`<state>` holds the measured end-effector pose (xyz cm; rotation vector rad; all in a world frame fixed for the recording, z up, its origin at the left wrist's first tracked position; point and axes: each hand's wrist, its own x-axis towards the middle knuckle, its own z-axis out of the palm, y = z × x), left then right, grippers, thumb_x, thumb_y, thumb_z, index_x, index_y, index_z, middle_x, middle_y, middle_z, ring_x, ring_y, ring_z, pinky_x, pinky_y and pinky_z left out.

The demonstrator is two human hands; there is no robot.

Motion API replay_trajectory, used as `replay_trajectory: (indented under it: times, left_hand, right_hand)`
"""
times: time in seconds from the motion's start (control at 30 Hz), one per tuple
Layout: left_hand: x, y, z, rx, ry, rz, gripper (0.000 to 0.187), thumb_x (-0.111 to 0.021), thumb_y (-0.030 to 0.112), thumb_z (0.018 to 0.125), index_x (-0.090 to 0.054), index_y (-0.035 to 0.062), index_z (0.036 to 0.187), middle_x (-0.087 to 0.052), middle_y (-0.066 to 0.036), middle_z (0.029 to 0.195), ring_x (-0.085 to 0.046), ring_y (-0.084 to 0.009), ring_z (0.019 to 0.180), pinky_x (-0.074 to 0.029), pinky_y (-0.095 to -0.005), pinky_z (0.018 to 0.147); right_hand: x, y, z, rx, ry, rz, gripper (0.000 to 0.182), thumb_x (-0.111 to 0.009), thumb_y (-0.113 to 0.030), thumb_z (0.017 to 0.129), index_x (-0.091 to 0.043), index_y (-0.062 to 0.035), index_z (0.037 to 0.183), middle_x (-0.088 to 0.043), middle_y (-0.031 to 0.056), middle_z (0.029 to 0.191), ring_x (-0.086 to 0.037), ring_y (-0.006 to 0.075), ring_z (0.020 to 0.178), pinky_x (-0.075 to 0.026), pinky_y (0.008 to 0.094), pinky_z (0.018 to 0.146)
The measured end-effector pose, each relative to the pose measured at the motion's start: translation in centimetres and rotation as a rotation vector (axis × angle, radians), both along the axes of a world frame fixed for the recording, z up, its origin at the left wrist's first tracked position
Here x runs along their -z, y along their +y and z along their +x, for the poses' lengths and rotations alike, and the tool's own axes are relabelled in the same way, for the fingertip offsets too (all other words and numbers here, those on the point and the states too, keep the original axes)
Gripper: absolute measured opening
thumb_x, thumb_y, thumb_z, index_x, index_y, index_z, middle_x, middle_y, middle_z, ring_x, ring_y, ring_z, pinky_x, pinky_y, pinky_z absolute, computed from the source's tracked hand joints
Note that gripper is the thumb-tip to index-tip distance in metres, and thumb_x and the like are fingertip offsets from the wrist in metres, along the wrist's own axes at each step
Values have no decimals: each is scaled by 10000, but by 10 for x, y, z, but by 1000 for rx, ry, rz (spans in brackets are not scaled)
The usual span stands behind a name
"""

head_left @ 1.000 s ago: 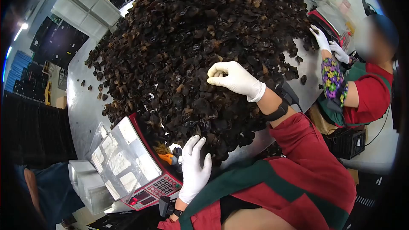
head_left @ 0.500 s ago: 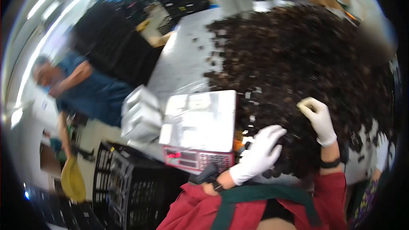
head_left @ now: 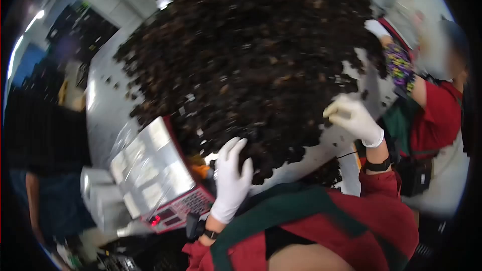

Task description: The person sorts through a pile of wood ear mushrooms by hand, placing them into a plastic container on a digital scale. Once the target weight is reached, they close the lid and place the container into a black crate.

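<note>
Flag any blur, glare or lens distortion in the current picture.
Head view: blur softens the dark heap and leaves the red digits on the scale unreadable. Head view: glare whitens the left edge of the metal table. Head view: wide-angle distortion bows that edge, and the corners go black.

Smooth, shiny metal table (head_left: 103, 105); glossy clear plastic bag (head_left: 131, 168); matt red cloth sleeve (head_left: 380, 183).
</note>
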<state>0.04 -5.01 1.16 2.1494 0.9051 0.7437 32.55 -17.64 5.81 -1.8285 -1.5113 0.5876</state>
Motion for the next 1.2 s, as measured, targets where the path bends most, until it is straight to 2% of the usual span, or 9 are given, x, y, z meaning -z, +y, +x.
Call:
replay_trajectory:
  times: [0.1,0.2,0.43,0.57,0.63,0.7,0.73,0.83,1.2]
  left_hand:
    - [13,-1,0,11,47,-11,474,-631,-27,811,-597,45,1278,-558,-173,1324,-533,-343,1247,-407,-412,1077]
    - [12,-1,-3,49,65,-14,480,-639,-19,825,-575,38,1297,-540,-177,1342,-509,-346,1272,-400,-411,1089]
    - [13,-13,-1,40,112,-3,479,-626,-29,836,-568,44,1305,-527,-167,1345,-495,-339,1275,-390,-406,1093]
    - [12,-17,-5,17,150,-15,488,-627,-33,833,-569,49,1311,-528,-167,1352,-499,-334,1272,-389,-409,1094]
    - [12,-16,-8,24,138,-15,490,-626,-36,833,-568,48,1313,-530,-166,1352,-501,-333,1271,-388,-408,1094]
    - [13,-14,-10,11,135,-16,507,-647,-34,818,-568,40,1313,-529,-175,1346,-503,-355,1269,-399,-429,1083]
    - [15,-13,-10,8,138,-17,508,-642,-48,818,-567,36,1314,-526,-176,1346,-502,-357,1269,-402,-429,1084]
    - [14,-12,-4,26,141,-31,501,-641,-38,826,-566,35,1316,-520,-177,1355,-498,-356,1277,-396,-433,1091]
    - [2,1,28,43,89,133,482,-642,-41,816,-597,35,1289,-557,-175,1327,-520,-348,1265,-382,-434,1101]
  right_hand:
    - [7,-64,16,-74,-132,-191,131,-679,-94,820,-752,-51,920,-725,94,940,-639,278,911,-504,368,848]
    - [23,-78,11,87,-297,-185,155,-688,-98,808,-741,-58,947,-712,96,986,-646,294,948,-504,382,864]
    - [36,55,-33,-40,-179,280,195,-673,-89,820,-700,-71,1012,-680,97,1034,-635,297,1009,-506,401,888]
    - [69,114,-41,-79,-491,227,232,-652,-60,810,-719,-117,1025,-649,45,1030,-610,266,1027,-498,383,881]
    - [74,117,-33,-45,-524,287,210,-667,-59,820,-727,-108,1015,-661,45,991,-628,246,926,-513,347,818]
    - [64,111,-28,46,105,218,168,-683,-49,836,-733,-80,993,-668,54,927,-618,183,770,-510,293,723]
    - [66,109,-25,112,240,194,157,-702,-33,849,-742,-50,1000,-656,17,851,-541,66,681,-449,223,656]
    - [66,99,-19,213,424,215,163,-686,-74,905,-738,-43,1057,-638,-39,837,-507,38,670,-441,214,649]
    - [73,94,-43,290,449,168,172,-717,-98,876,-730,-41,1038,-670,-12,814,-537,45,719,-487,221,684]
